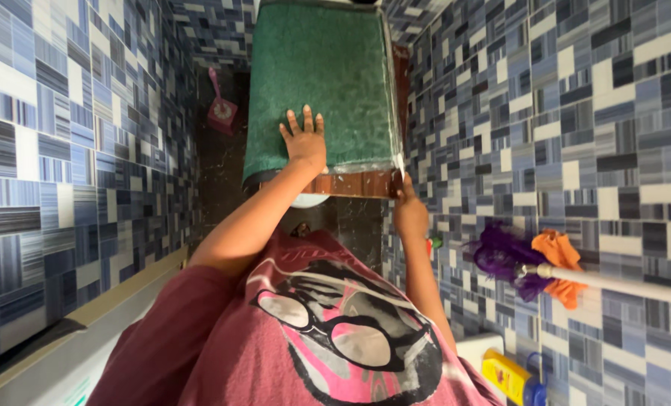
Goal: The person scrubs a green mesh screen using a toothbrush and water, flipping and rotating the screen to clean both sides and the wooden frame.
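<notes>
- Green mat (328,83) is lying flat over a wooden lid (350,183), covering nearly all of it; only the brown near edge is showing below the mat.
- Left hand (305,141) is resting palm-down on the mat near its near edge, fingers (306,120) spread and released, gripping nothing.
- Right hand (409,214) is sitting at the mat's near right corner, fingers curled at the edge of the clear plastic strip (397,162); looking pinched, but I cannot tell what exactly it is gripping.
- Mat's long axis is running straight away from the person, up the frame; both hands are working at its near end, left on top, right at the side.
- Right hand is nearer the body; left arm is reaching further out.
- Surroundings: blue-grey patterned tile walls (65,135) on both sides, pink brush (220,109) on the dark floor left of the lid, mop with purple and orange head (527,263) leaning on the right, yellow bottle (510,376) low right.
</notes>
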